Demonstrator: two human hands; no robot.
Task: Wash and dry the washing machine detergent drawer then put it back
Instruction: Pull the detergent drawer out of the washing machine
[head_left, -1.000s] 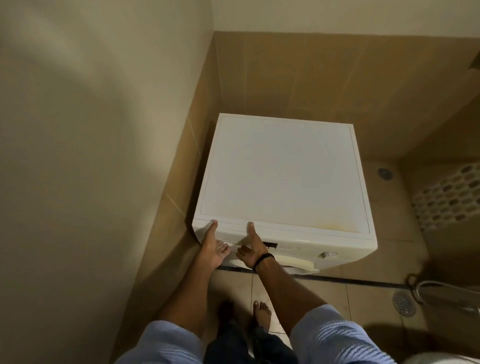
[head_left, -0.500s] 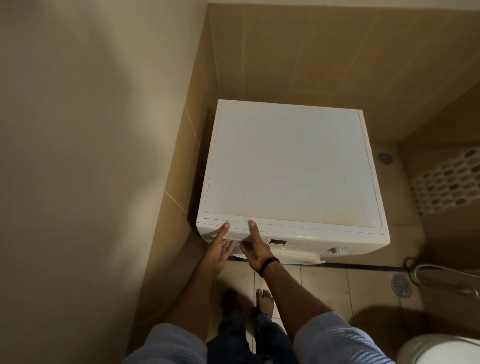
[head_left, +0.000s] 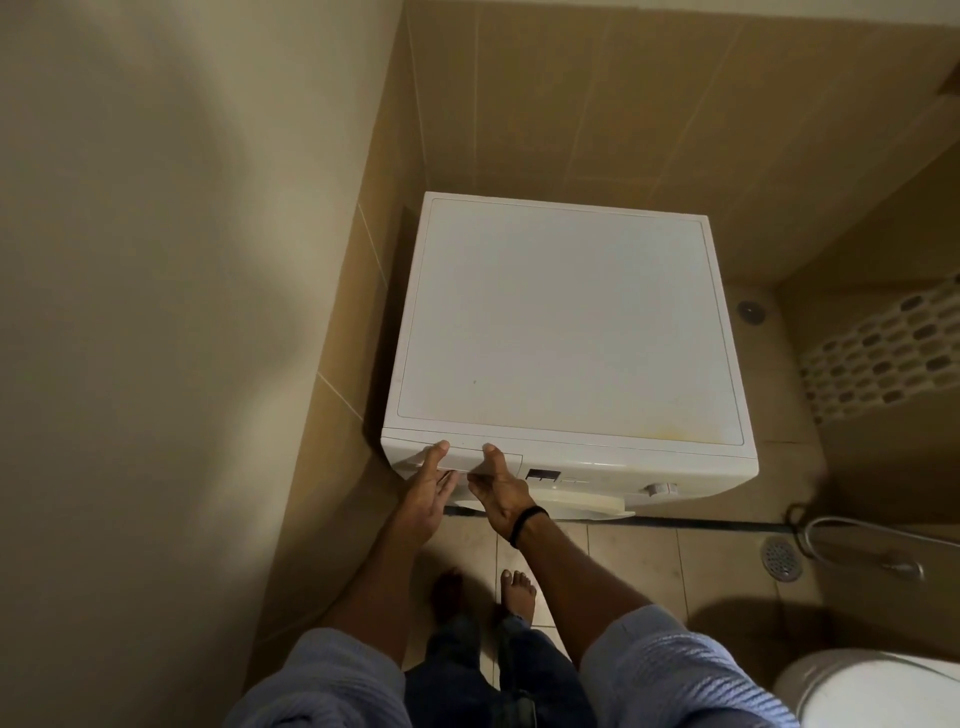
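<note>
Both bare forearms reach out of light blue ribbed sleeves (head_left: 675, 670), the left slanting toward 1 o'clock, the right toward 11 o'clock, so the hands sit side by side. The left hand (head_left: 427, 493) stretches its thumb to 12 o'clock, fingers (head_left: 448, 480) nearly straight. The right hand (head_left: 498, 488), a black band (head_left: 527, 525) round its wrist, points its thumb likewise; its fingers bend toward 9 o'clock, tips hidden.
</note>
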